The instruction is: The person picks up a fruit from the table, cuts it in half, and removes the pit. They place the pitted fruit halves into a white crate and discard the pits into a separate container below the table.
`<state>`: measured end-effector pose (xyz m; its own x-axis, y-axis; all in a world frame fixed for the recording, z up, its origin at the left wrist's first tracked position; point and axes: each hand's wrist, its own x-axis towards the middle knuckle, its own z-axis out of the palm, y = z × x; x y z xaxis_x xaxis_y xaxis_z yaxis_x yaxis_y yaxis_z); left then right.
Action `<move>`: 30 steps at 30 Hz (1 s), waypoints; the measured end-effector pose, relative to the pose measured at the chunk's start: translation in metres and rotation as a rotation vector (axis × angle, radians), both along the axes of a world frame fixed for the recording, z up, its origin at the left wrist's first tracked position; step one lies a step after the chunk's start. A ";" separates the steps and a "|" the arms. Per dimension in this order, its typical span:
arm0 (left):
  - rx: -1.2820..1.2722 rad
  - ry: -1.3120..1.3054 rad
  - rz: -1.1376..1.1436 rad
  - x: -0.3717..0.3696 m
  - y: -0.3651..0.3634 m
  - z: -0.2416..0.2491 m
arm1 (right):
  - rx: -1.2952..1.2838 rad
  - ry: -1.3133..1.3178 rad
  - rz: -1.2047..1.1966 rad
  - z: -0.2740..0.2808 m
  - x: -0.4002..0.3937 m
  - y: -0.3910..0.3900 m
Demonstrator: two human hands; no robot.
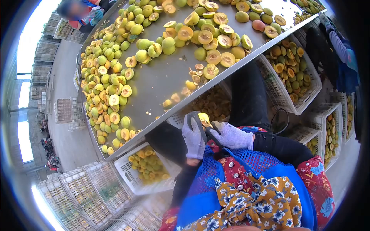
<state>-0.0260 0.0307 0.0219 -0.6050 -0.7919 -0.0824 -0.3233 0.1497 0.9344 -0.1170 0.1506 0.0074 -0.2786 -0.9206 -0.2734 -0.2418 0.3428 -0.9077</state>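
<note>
A small yellow-green halved fruit (203,119) is seen just below the middle of the frame, pinched at the top of the grey knit-gloved left hand (194,136), whose fingers are curled closed around it. The right hand (231,135), in the same grey glove, is set immediately to the right of it, closed over a dark handle-like tool (210,134) that runs between the two hands; its working end cannot be made out. So the fruit lies up and to the left of the right hand, touching the left hand and only just beside the right, with the left hand plainly the nearer. The fruit's cut face seems turned up and rightward, though it is too small for certainty.

Both hands are held over the lap, above a blue mesh apron (216,173) worn over flowered clothing, just below the slanting edge of the grey metal table (162,77). On that table, across the upper half of the frame, whole and halved green-yellow fruits (111,81) are heaped, with brown pits (196,71) gathered near the edge. White plastic crates of cut fruit (148,165) are seen at lower left under the table, and another crate (295,77) at right. Another person's gloved hand (94,15) is visible at the far upper left, well apart.
</note>
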 end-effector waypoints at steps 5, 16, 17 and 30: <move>-0.066 0.109 0.000 -0.008 0.007 -0.001 | -0.366 -0.687 -0.063 0.012 -0.008 0.000; 0.195 0.296 -0.220 -0.003 -0.004 -0.015 | 0.184 -2.498 0.026 -0.004 -0.018 0.001; 0.262 0.318 -0.213 -0.003 -0.005 -0.018 | 0.143 -2.534 0.065 -0.007 -0.014 0.001; 0.525 0.433 -0.032 -0.005 -0.008 -0.063 | -0.266 -2.134 0.124 0.067 -0.043 -0.004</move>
<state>-0.0308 0.0228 -0.0414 -0.6928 -0.6940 -0.1960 0.0934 -0.3559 0.9299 -0.1603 0.1466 0.0747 0.2456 -0.9644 0.0984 0.9365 0.2623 0.2327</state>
